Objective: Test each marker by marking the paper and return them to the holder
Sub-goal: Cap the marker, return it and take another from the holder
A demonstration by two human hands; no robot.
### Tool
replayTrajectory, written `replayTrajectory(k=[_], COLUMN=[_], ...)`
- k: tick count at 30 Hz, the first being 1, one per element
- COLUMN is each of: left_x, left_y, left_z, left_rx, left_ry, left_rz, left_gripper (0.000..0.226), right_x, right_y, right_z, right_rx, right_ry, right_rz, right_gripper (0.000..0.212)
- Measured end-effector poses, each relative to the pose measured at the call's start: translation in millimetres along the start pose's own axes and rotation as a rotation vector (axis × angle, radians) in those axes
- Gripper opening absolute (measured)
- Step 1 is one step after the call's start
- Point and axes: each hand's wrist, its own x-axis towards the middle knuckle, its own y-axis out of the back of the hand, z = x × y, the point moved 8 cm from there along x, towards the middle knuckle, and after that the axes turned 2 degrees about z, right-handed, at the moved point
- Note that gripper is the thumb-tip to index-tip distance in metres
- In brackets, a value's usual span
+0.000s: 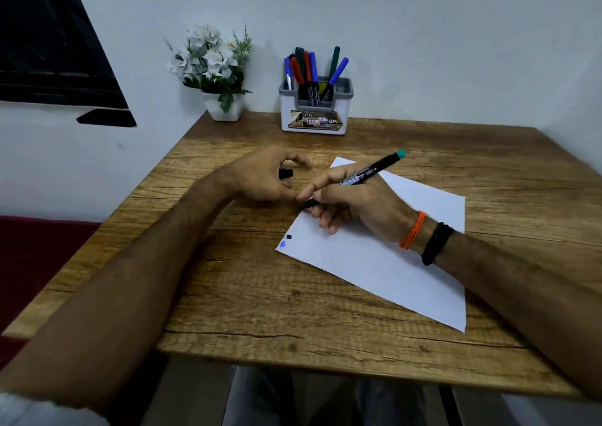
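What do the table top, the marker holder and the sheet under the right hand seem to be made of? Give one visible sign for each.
Table top: wood or a wood-look laminate, matt; brown grain lines and dark knots show.
Marker holder: probably moulded plastic, smooth white body with a grey rim and a printed label.
Sheet: paper, matt white, thin and flat, with two small ink marks near one corner.

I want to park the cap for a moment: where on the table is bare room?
Bare wood lies between the paper and the table's near edge, and right of the holder behind the paper. It is crowded where left hand and right hand meet.
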Motion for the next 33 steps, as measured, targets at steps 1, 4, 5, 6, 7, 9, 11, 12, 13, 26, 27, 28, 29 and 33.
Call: replayTrajectory(k=[1,4,5,6,7,9,11,12,13,26,27,28,29,33], left_x=[0.1,0.2,-0.1,0.0,-0.3,-1.9,-3.6,-4.5,-5.0,-7.4,-7.5,-7.6,-7.4,-6.4], left_y=[0.0,-0.2,-0.2,0.1,0.4,0.2,-0.3,-0.3,-0.5,-0.7,-0.6,-0.4,-0.2,0.5], left_z=[0.4,1.7,1.5,1.6,1.8,2.3,2.7,3.4,4.1,9.7,9.5,9.6,9.6,10.0], left_rx=[-0.006,0.023,0.032,0.040,0.043,0.028,-0.005,-0.019,-0.030,-0.022,-0.026,-0.030,-0.038,-0.026], left_ry=[0.002,-0.003,0.000,0.002,0.008,0.026,0.046,0.052,0.056,0.037,0.037,0.033,0.026,0.015], left_rz=[0.004,0.009,0.008,0.009,0.006,-0.007,-0.024,-0.030,-0.035,-0.055,-0.053,-0.049,-0.045,-0.037], left_gripper=[0.055,0.055,0.055,0.055,0.055,0.057,0.058,0.058,0.058,0.060,0.059,0.059,0.059,0.058], right_x=[-0.6,-2.6,-2.7,-2.9,-3.0,-3.4,-3.5,-3.5,-3.2,-5.3,-5.1,-5.1,-5.2,-5.3], right_y=[-1.5,-6.2,-7.3,-8.2,-8.5,-8.2,-7.7,-7.5,-7.3,-10.5,-10.3,-9.7,-8.9,-10.4], right_z=[1.5,2.9,3.6,3.7,3.9,4.0,4.2,4.5,5.1,4.3,4.4,4.4,4.1,3.2], right_rx=[0.011,-0.029,-0.065,-0.106,-0.143,-0.199,-0.242,-0.256,-0.264,-0.303,-0.302,-0.297,-0.295,-0.312], right_ry=[-0.011,-0.015,-0.008,0.002,0.014,0.031,0.040,0.040,0.038,0.027,0.023,0.019,0.016,0.016], right_rz=[-0.005,-0.020,-0.015,-0.007,0.004,0.023,0.032,0.035,0.037,0.020,0.023,0.030,0.037,0.023], right_gripper=[0.021,0.013,0.013,0.014,0.014,0.014,0.013,0.013,0.012,0.011,0.011,0.011,0.011,0.011])
